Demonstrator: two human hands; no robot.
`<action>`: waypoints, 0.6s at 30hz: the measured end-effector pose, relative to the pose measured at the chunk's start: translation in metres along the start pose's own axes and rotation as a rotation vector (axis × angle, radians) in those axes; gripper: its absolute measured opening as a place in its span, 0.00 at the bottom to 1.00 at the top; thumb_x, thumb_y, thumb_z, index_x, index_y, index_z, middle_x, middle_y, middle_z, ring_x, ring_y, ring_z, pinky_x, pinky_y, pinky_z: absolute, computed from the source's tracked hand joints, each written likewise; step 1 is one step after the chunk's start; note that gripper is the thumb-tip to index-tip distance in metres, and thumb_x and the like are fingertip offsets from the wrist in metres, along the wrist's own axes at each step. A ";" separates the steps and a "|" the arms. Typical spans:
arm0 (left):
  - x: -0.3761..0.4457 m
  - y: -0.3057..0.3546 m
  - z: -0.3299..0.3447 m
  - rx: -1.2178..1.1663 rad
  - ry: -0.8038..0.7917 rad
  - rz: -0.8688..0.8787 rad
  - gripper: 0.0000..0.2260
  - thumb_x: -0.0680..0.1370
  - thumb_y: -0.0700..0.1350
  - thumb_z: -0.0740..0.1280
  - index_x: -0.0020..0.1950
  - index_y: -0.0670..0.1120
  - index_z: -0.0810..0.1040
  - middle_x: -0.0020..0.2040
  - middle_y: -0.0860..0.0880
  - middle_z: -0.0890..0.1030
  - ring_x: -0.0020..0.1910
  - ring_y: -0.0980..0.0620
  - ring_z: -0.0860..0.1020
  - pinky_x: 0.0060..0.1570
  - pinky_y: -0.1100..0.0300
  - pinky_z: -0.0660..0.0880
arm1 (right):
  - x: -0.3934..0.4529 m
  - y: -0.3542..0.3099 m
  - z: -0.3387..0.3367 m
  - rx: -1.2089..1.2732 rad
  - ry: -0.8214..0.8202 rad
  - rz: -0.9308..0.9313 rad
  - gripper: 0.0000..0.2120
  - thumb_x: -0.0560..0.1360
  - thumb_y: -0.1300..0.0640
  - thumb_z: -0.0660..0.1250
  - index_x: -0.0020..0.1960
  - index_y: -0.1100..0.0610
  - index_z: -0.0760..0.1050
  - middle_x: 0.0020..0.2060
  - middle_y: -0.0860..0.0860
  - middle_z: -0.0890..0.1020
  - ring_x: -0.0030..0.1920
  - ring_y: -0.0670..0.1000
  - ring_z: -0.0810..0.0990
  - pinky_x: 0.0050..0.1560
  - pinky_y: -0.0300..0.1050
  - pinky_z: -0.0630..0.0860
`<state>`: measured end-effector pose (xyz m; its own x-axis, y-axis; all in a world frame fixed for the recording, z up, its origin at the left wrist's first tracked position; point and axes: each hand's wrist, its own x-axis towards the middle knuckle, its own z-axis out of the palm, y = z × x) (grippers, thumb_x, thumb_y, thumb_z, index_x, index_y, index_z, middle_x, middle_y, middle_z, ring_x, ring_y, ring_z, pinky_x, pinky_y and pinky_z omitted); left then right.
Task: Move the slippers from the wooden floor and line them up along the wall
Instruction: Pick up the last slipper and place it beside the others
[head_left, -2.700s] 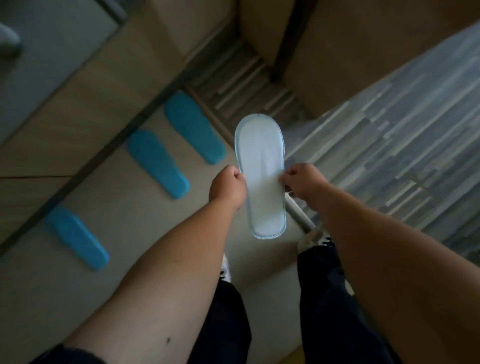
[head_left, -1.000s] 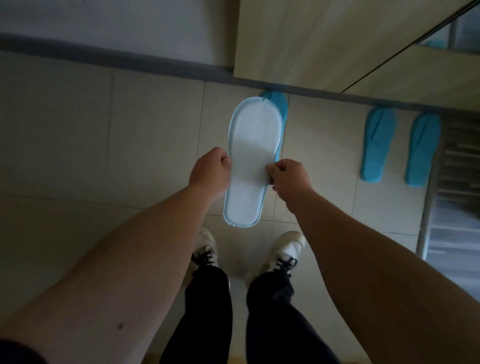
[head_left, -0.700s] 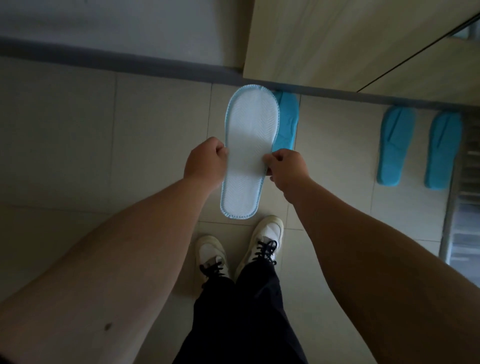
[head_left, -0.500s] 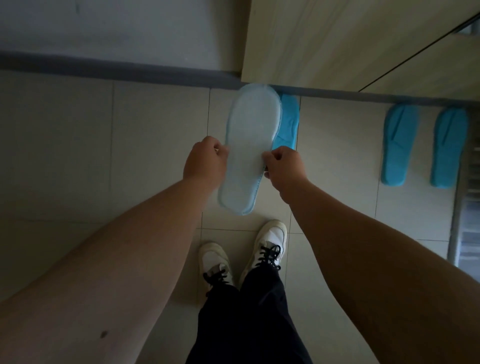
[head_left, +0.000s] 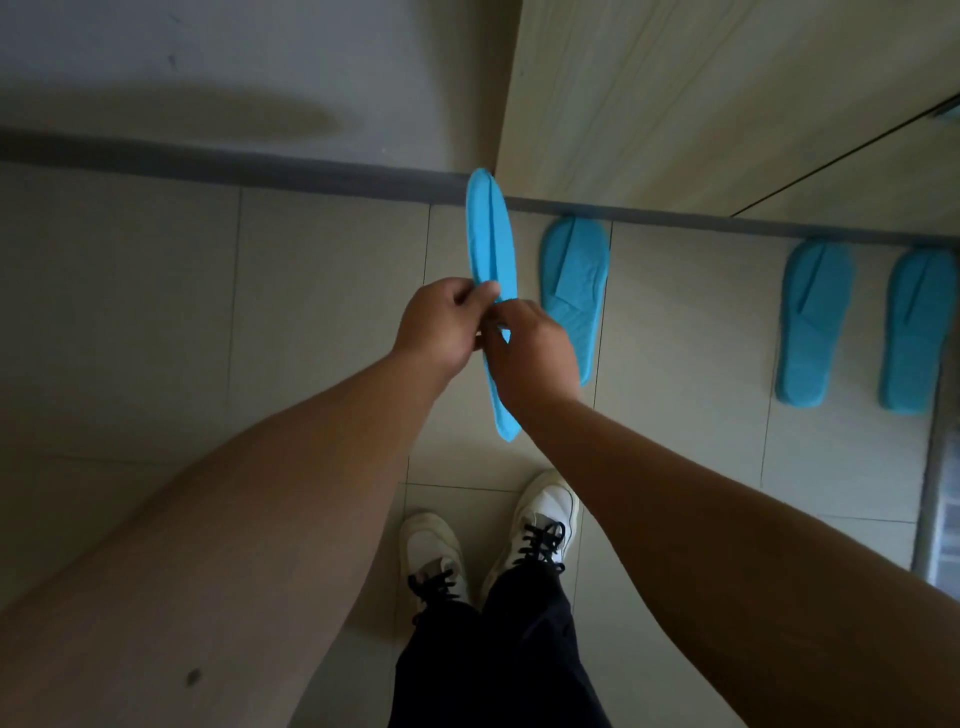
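The held slipper (head_left: 491, 270) is hanging in the air edge-on, its blue side showing, toe pointing toward the wall (head_left: 208, 78). Both hands are pinching it at mid-length — the left hand (head_left: 441, 325) gripping from one side, the right hand (head_left: 530, 348) from the other, their fingers (head_left: 480, 293) closing on the slipper. Just right of the fingers, another slipper (head_left: 574, 291) is lying flat on the tiled floor (head_left: 322, 312), toe at the baseboard (head_left: 234, 169). Farther right, a pair (head_left: 867, 325) is lying side by side — also toes to the wall, under the cabinet (head_left: 701, 104). Below the fingers, two white sneakers (head_left: 493, 540) are standing on the tiles.
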<state>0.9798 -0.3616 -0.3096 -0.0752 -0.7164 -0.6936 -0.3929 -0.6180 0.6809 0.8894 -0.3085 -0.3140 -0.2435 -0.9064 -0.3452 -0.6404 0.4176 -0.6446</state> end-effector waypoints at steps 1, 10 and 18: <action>0.001 -0.003 -0.004 -0.007 0.013 -0.027 0.11 0.80 0.50 0.63 0.51 0.45 0.82 0.50 0.42 0.85 0.48 0.43 0.84 0.52 0.46 0.82 | -0.001 0.000 0.001 0.011 0.002 -0.038 0.10 0.79 0.56 0.64 0.52 0.60 0.80 0.48 0.55 0.82 0.47 0.57 0.81 0.46 0.53 0.78; 0.015 -0.014 -0.032 -0.163 0.002 -0.144 0.10 0.82 0.46 0.59 0.49 0.45 0.79 0.52 0.43 0.82 0.50 0.45 0.81 0.47 0.52 0.81 | 0.028 0.037 -0.014 0.364 -0.139 0.556 0.13 0.77 0.49 0.64 0.53 0.57 0.78 0.47 0.55 0.82 0.53 0.60 0.81 0.53 0.58 0.79; 0.055 -0.044 -0.040 0.077 0.110 -0.112 0.11 0.79 0.49 0.66 0.40 0.45 0.79 0.40 0.46 0.83 0.39 0.48 0.82 0.42 0.52 0.82 | 0.062 0.044 0.020 0.531 -0.184 0.620 0.08 0.75 0.57 0.69 0.38 0.57 0.78 0.43 0.62 0.83 0.45 0.63 0.83 0.50 0.63 0.81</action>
<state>1.0296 -0.3867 -0.3681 0.0719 -0.6778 -0.7317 -0.4625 -0.6726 0.5777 0.8610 -0.3450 -0.3776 -0.2868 -0.4966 -0.8192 0.0098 0.8536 -0.5209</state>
